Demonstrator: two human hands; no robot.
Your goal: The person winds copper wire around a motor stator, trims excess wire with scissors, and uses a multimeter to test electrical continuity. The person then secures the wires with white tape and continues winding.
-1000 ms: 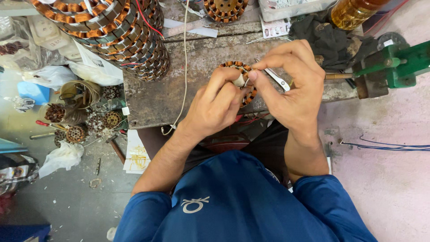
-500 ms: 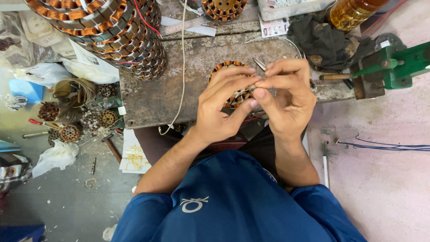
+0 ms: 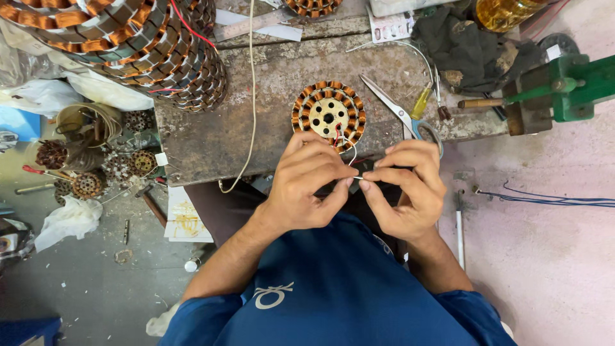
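A round motor stator (image 3: 328, 115) with copper windings lies flat on the worn workbench (image 3: 269, 83). Red and white lead wires (image 3: 343, 142) run from it toward me. My left hand (image 3: 307, 186) and my right hand (image 3: 407, 189) meet just in front of the bench edge, fingertips pinched together on the thin white wire end between them. Scissors (image 3: 400, 115) with blue handles lie on the bench right of the stator, just beyond my right hand.
A stack of large wound stators (image 3: 128, 45) fills the bench's left end. A green vise (image 3: 564, 90), a dark rag (image 3: 467, 38) and a yellow-handled screwdriver (image 3: 421, 101) sit at the right. Small rotors and coils (image 3: 83, 166) litter the floor at left.
The stator, held up in both hands before, now lies on the bench. The scissors left my right hand and lie beside it. Both hands dropped back toward me onto the wire ends.
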